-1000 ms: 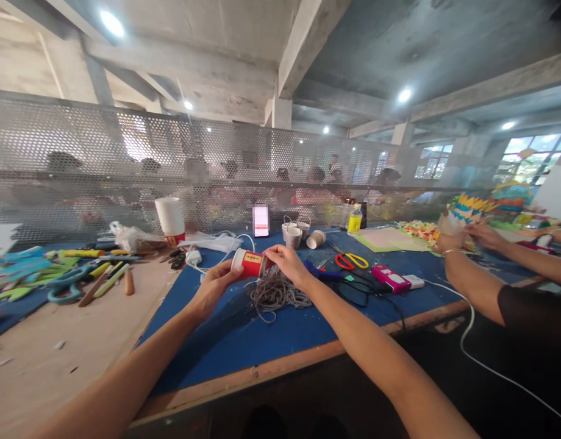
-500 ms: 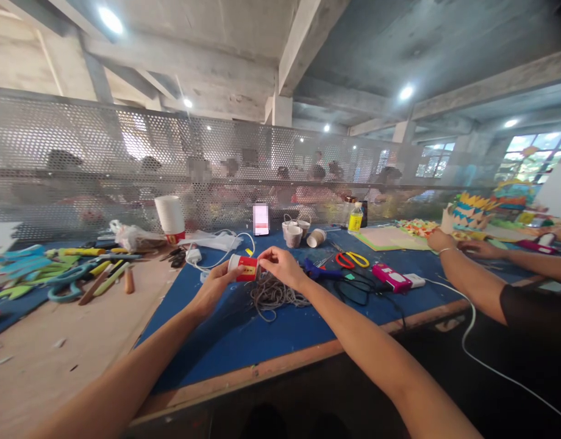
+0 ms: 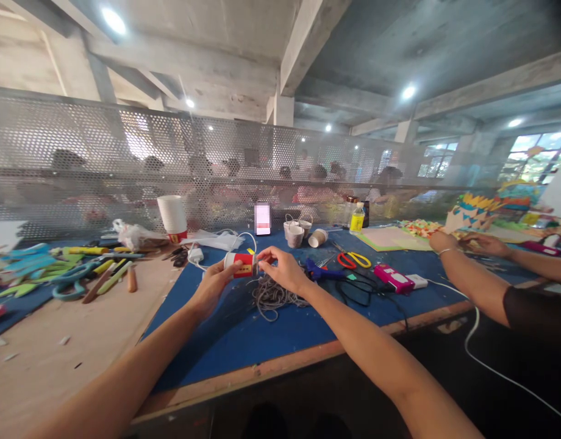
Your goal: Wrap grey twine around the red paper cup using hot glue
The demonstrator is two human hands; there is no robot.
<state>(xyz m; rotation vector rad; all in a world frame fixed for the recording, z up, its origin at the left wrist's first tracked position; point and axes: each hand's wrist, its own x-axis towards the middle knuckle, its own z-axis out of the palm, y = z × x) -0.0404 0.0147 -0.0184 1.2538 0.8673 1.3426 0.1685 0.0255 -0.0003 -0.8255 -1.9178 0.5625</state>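
A red and white paper cup (image 3: pixel 242 266) lies on its side in the air, with my left hand (image 3: pixel 215 281) wrapped round its white end. Close by its other end is my right hand (image 3: pixel 280 268), fingertips pinched at the cup's edge; what they hold is too small to make out. Beneath my right hand a loose heap of grey cord (image 3: pixel 277 300) rests on the blue mat (image 3: pixel 216 344).
Scissors (image 3: pixel 353 260), a blue glue gun (image 3: pixel 325 271) and a magenta box (image 3: pixel 394 278) lie to the right. Several wrapped cups (image 3: pixel 294 235) and a phone (image 3: pixel 263 219) stand behind. Another person's hands (image 3: pixel 443 241) work at far right. Tools and stacked cups (image 3: pixel 172 214) are left.
My left hand has turned the cup slightly and shifted it a little to the left. The view has moved slightly. My right hand keeps its pinch near the cup's edge.
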